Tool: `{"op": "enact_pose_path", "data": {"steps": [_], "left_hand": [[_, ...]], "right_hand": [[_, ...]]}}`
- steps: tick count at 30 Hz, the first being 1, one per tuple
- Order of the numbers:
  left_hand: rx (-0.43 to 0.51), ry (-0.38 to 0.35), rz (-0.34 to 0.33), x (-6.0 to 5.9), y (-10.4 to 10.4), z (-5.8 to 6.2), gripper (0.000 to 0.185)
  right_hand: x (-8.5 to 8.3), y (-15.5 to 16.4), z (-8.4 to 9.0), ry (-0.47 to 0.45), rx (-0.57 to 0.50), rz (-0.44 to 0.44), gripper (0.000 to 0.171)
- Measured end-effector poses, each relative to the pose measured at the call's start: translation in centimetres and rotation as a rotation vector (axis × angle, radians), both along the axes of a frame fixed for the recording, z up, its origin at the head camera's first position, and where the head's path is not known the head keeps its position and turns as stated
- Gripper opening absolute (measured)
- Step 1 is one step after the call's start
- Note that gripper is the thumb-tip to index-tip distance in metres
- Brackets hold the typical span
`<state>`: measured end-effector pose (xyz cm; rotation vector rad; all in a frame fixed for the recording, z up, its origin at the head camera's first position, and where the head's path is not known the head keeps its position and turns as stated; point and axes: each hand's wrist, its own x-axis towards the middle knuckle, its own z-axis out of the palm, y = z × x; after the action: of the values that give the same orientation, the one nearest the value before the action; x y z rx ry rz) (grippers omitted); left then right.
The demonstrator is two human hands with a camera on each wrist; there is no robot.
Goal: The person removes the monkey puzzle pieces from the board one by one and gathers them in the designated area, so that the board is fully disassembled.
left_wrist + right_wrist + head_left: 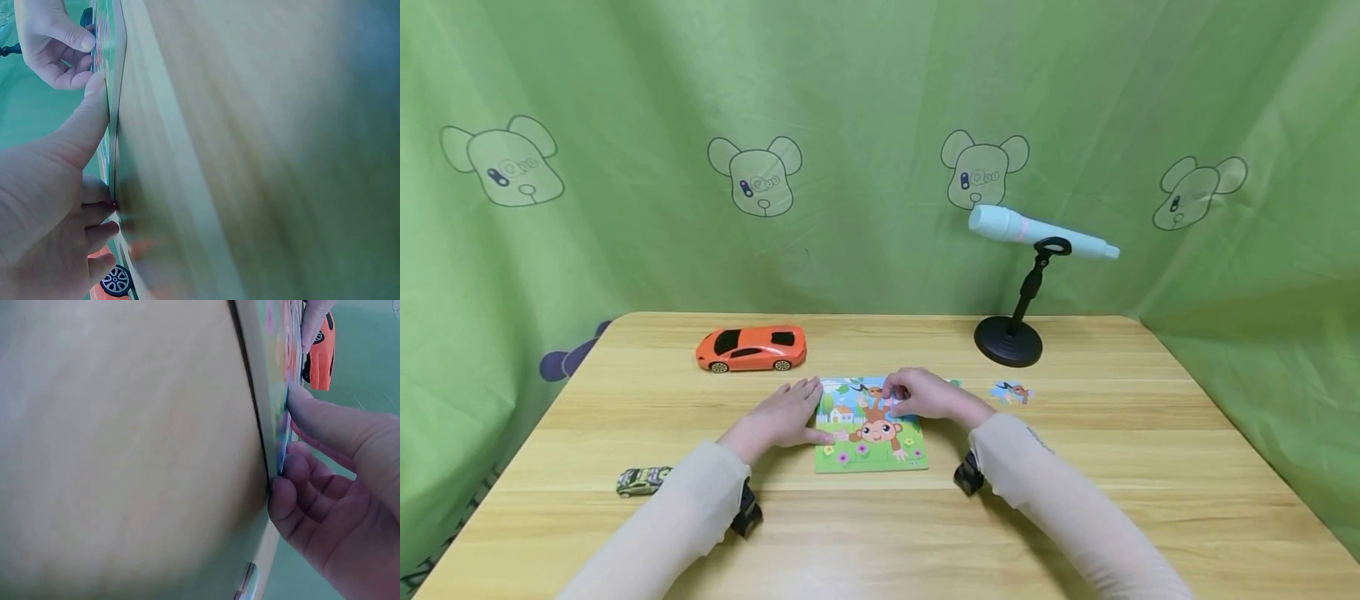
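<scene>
A monkey picture puzzle [880,446] lies flat on the wooden table [1075,467], seen edge-on in the wrist views [116,69] [275,381]. My left hand [786,412] [94,162] rests flat beside the puzzle's left edge, fingers straight, with its thumb [87,106] pressing on the board. My right hand [916,393] [325,487] sits at the puzzle's upper right, fingers curled against the edge and the thumb [325,419] on the picture face. Whether it holds a separate piece is hidden. A loose puzzle piece [1012,392] lies to the right.
An orange toy car [752,347] [322,353] stands behind the puzzle on the left. A small dark toy car [642,480] sits near the left front. A pale blue microphone [1037,233] on a black stand [1007,340] is at the back right. Green cloth surrounds the table.
</scene>
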<state>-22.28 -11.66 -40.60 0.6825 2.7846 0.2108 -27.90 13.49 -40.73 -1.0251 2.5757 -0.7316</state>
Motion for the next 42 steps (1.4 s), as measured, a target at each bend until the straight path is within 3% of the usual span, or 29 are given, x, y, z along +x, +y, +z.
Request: {"op": "enact_pose_path", "data": {"steps": [11,23,32,42], "left_hand": [[-0.006,-0.009,-0.003,0.1,0.1,0.1,0.091],[-0.005,-0.002,-0.001,0.1,0.0,0.0,0.091],[-0.002,-0.003,-0.004,0.0,0.1,-0.1,0.091],[-0.003,-0.002,-0.003,-0.1,0.0,-0.1,0.092]], "right_hand": [[0.2,0.1,-0.2,0.017,-0.018,-0.063,0.013],[0.2,0.0,-0.2,0.016,-0.01,-0.075,0.014],[0.3,0.3,0.0,0.042,-0.017,-0.126,0.046],[0.1,1.5,0.9,-0.02,-0.171,-0.16,0.028]]}}
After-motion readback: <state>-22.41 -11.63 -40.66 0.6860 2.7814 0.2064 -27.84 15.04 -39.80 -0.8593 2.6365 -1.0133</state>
